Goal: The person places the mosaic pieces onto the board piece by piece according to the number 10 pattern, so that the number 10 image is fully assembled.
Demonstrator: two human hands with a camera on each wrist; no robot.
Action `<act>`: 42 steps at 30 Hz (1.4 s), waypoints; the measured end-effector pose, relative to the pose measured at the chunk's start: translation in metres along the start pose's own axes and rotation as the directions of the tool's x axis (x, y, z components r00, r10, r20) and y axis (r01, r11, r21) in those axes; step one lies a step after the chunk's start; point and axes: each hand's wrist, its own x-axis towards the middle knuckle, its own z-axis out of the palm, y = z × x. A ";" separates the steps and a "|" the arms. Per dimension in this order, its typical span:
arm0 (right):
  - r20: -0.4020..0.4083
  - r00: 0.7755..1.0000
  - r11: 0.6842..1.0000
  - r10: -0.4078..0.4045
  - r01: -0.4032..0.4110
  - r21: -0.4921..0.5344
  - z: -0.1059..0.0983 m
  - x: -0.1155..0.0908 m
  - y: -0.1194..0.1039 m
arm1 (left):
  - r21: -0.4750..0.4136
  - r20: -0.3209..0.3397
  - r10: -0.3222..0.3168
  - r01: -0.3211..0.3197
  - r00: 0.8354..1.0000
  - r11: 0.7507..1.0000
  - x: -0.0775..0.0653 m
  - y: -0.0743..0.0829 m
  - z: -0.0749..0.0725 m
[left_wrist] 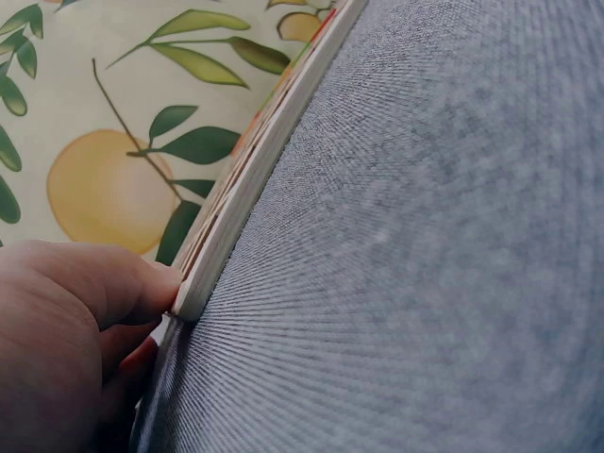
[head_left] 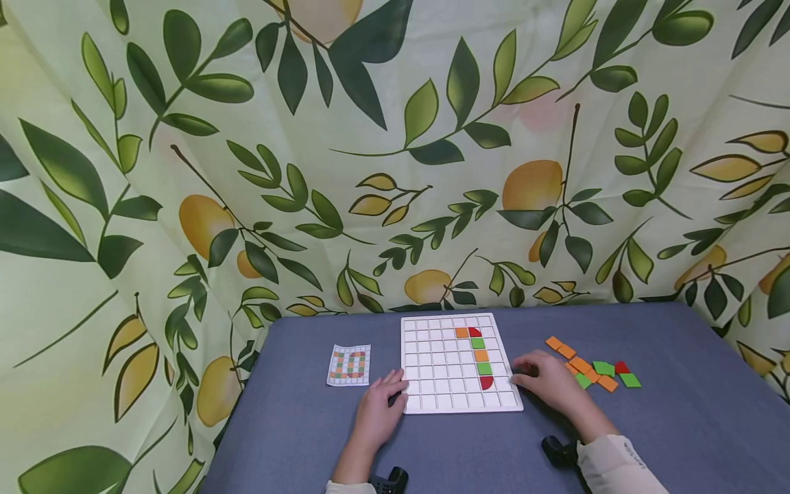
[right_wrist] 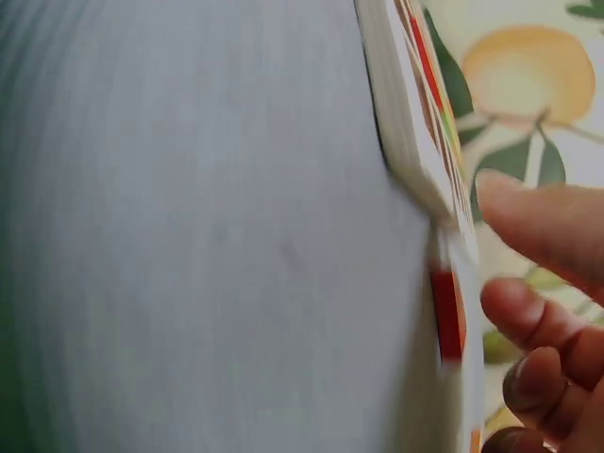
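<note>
A white gridded board (head_left: 432, 391) lies on the table, with orange, green and red tiles in a column and one orange tile beside its top. My left hand (head_left: 379, 412) rests at the board's left edge. In the left wrist view the thumb (left_wrist: 156, 288) touches the board's near corner. By the right edge, my right hand (head_left: 552, 384) has its fingers loosely bent. The right wrist view has the thumb (right_wrist: 528, 208) apart from the fingers, with nothing between them. Just right of this hand lie loose orange, green and red tiles (head_left: 607, 383).
A small card with a printed coloured grid (head_left: 349, 366) lies left of the board. Blue-grey cloth covers the table (head_left: 463, 453). A leaf-patterned curtain (head_left: 382, 206) hangs behind it. Dark wrist devices (head_left: 558, 453) sit at both wrists.
</note>
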 end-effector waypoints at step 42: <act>-0.015 0.993 0.976 -0.120 0.115 -0.184 -0.003 0.019 0.001 | 0.013 0.007 -0.019 0.019 1.000 1.000 -0.001 0.002 -0.001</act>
